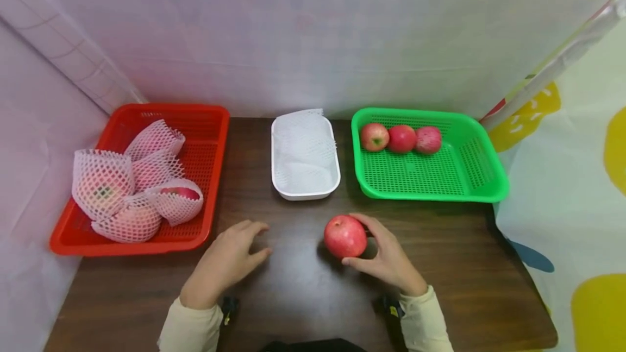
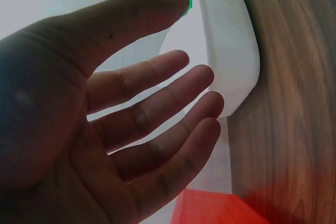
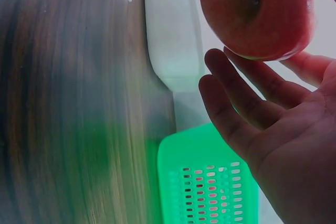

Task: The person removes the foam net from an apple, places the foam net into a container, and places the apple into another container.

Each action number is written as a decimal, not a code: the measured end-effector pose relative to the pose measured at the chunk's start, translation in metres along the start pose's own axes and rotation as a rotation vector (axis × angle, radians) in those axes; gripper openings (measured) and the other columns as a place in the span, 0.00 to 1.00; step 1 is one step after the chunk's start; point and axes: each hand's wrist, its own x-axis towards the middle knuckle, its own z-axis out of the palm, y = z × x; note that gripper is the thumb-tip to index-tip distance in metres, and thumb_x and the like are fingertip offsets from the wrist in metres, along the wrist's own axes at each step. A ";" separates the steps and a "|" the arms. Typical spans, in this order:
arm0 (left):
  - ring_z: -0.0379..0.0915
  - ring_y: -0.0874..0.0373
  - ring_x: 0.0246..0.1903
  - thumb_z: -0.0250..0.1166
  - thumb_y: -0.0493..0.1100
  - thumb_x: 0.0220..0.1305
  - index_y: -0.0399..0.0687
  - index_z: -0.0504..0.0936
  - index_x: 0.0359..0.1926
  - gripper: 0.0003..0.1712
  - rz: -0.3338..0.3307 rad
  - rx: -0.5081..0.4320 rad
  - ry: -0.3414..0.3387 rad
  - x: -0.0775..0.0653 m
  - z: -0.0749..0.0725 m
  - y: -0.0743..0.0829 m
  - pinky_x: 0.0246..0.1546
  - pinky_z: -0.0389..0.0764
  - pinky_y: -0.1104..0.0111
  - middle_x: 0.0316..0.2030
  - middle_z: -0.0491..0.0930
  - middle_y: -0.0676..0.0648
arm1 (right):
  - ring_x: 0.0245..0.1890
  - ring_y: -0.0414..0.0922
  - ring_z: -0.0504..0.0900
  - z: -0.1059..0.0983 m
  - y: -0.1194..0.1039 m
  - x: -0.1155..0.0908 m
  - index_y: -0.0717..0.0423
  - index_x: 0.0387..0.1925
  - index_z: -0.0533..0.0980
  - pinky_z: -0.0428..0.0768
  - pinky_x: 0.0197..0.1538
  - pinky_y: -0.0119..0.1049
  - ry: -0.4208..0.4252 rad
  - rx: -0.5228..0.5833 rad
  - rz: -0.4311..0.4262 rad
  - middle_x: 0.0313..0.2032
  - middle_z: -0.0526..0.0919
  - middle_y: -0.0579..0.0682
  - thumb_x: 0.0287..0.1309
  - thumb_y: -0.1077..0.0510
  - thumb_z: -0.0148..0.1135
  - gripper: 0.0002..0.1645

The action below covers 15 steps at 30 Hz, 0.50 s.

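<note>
A red apple (image 1: 344, 237) is held in my right hand (image 1: 386, 257), thumb on its near side and fingers on its far side. The right wrist view shows the apple (image 3: 257, 11) between thumb and fingers, its dimpled end toward the camera. To the left, my left hand (image 1: 232, 257) holds nothing, its fingers relaxed and spread from the thumb. In the left wrist view that hand (image 2: 131, 114) has its palm and fingers in sight. Beyond both hands stands a white tray (image 1: 305, 196) with white foam net sleeves (image 1: 303, 140) lying in it.
A red basket (image 1: 210, 178) on the left holds several apples in foam nets (image 1: 132, 219). At the right a green basket (image 1: 435, 197) holds three bare apples (image 1: 402, 139) along its back. The brown table (image 1: 303, 297) meets a cloth-covered wall (image 1: 313, 31) behind.
</note>
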 end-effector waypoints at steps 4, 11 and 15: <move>0.80 0.48 0.44 0.76 0.46 0.55 0.41 0.83 0.51 0.24 -0.010 -0.004 -0.017 0.000 0.003 0.002 0.48 0.79 0.52 0.43 0.82 0.44 | 0.57 0.43 0.75 -0.001 0.000 -0.001 0.54 0.68 0.68 0.81 0.50 0.41 0.009 -0.004 0.000 0.60 0.76 0.46 0.40 0.49 0.85 0.54; 0.80 0.46 0.47 0.76 0.47 0.55 0.43 0.83 0.52 0.25 0.016 0.001 -0.020 0.006 0.000 0.003 0.49 0.78 0.49 0.47 0.83 0.44 | 0.57 0.45 0.76 -0.040 -0.002 0.002 0.53 0.68 0.69 0.76 0.56 0.39 0.095 -0.135 -0.023 0.58 0.77 0.48 0.36 0.52 0.86 0.55; 0.80 0.46 0.47 0.76 0.48 0.55 0.43 0.83 0.52 0.25 0.024 -0.003 -0.020 0.007 -0.001 0.004 0.49 0.78 0.50 0.47 0.83 0.44 | 0.55 0.51 0.75 -0.104 0.003 0.016 0.59 0.66 0.69 0.75 0.53 0.49 0.136 -0.357 -0.047 0.56 0.77 0.56 0.34 0.54 0.86 0.55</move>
